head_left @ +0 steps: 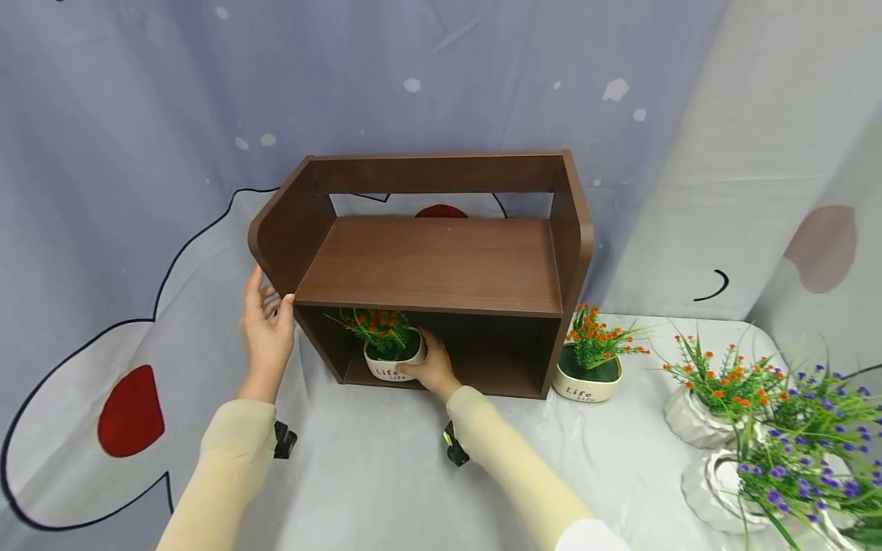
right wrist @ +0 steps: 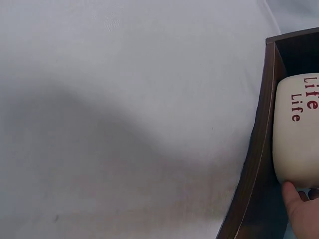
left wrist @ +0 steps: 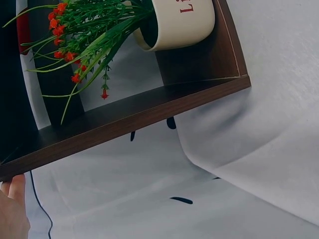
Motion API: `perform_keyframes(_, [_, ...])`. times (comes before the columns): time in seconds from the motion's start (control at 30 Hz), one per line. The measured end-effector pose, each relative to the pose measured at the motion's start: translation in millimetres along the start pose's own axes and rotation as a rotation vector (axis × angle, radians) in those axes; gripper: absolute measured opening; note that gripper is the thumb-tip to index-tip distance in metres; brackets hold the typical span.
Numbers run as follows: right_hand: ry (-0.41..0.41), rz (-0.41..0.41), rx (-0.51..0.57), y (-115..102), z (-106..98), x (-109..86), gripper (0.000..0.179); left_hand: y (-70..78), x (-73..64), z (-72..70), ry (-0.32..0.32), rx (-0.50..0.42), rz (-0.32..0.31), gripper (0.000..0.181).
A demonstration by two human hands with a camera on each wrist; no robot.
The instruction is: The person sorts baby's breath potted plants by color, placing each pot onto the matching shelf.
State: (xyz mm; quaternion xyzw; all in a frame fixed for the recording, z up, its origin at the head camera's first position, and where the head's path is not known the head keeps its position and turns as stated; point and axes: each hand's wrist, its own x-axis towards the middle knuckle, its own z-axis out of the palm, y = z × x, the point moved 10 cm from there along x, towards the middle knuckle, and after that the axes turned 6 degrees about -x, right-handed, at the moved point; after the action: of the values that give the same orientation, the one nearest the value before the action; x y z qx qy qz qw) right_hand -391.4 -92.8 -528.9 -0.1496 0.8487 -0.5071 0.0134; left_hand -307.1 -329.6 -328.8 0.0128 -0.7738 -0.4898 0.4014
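While I follow the person's two hands from afar, I take the dark brown wooden shelf [head_left: 441, 260] as my landmark. Inside its lower compartment, toward the left side panel and near the front edge, I see a red-flowered plant in a cream oval pot [head_left: 383, 370], the word "Life" printed twice on its front in red. The right hand [head_left: 434, 366] reaches into that compartment and pinches the pot at its right end, thumb on the near face; most of its fingers are hidden from me behind the pot. I cannot tell whether the pot's full weight rests on the bottom board.

At the shelf's left side panel, the left hand [head_left: 269, 329] touches the outer face with its fingers somewhat spread, the thumb tip at the front edge.

Just right of the shelf, on the pale-covered counter [head_left: 386, 467], stands another cream "Life" pot with orange-red flowers [head_left: 586, 384]. Farther right of the shelf I find an orange-flowered plant in a white ribbed pot [head_left: 701, 419] and, beside it, purple-flowered plants [head_left: 785, 490]. Behind the shelf hangs a grey-blue printed cloth [head_left: 386, 84].
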Motion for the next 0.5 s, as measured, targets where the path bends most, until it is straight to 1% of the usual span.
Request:
perform_keyframes(0.13, [0.003,-0.008,0.023,-4,-4,-3.9,0.088,-1.3,0.2,-1.0,0.005,0.006,0.000,0.060])
perform_keyframes(0.37, [0.030,-0.001,0.143,-5,-15,-15.1,0.083,-1.8,0.4,-0.7,0.014,0.001,0.006,0.059])
perform_keyframes(0.5, [0.027,-0.026,0.183,-6,-22,-24.2,0.080,1.7,0.0,-0.6,0.028,-0.001,0.010,0.058])
